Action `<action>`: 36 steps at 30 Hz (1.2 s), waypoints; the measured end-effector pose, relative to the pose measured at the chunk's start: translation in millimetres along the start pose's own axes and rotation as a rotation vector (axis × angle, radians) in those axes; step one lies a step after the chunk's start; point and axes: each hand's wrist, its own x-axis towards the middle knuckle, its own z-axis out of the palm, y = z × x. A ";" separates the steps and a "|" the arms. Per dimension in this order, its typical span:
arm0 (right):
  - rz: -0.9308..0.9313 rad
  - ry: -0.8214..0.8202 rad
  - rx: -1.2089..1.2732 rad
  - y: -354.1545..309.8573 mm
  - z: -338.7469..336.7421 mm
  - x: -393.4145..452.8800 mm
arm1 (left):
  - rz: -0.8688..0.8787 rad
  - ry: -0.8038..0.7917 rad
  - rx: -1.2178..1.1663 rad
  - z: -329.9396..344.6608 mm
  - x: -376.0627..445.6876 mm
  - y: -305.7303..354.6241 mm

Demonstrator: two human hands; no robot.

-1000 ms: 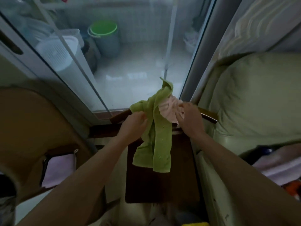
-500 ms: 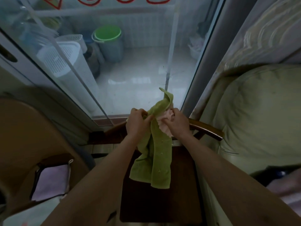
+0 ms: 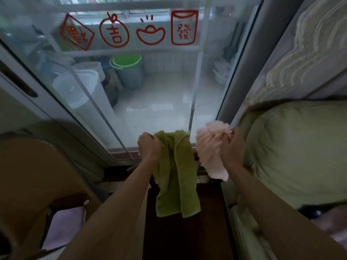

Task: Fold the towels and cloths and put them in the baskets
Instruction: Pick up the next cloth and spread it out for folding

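A green towel [image 3: 176, 175] hangs from my left hand [image 3: 149, 146], which grips its top corner. It dangles unfolded above a dark wooden chair [image 3: 184, 231]. A pale pink cloth [image 3: 210, 149] hangs bunched from my right hand [image 3: 231, 149], which clutches its upper edge. The two cloths are apart, with a small gap between them. Both hands are raised in front of a glass sliding door [image 3: 154, 87].
A pale green sofa [image 3: 300, 147] is close on the right. A brown chair back [image 3: 37, 175] and a dark-framed basket with lilac cloth [image 3: 62, 228] are lower left. Behind the glass stand white laundry baskets [image 3: 80, 91] and a bucket with a green rim [image 3: 127, 70].
The two cloths were held together in front of me; now my hands have pulled apart, the pink cloth going right and the green towel staying left. My view has tilted upward.
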 end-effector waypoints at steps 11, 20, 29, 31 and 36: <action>-0.099 -0.403 -0.072 -3.8 -34.1 -6.5 | 0.129 -0.544 0.273 -9.1 -16.0 -17.3; -0.142 -0.812 0.175 -47.8 -92.6 -55.1 | 0.490 -0.825 -0.120 -96.7 -73.6 19.8; 0.088 -0.879 0.383 -75.0 -128.8 -173.3 | 0.618 -0.870 -0.159 -177.4 -121.1 -38.0; 0.145 -0.896 0.468 -76.6 -133.9 -199.4 | 0.598 -0.908 -0.196 -192.7 -135.3 -49.3; 0.245 -0.900 0.609 -78.2 -140.2 -248.5 | 0.590 -0.965 -0.183 -216.2 -171.9 -71.9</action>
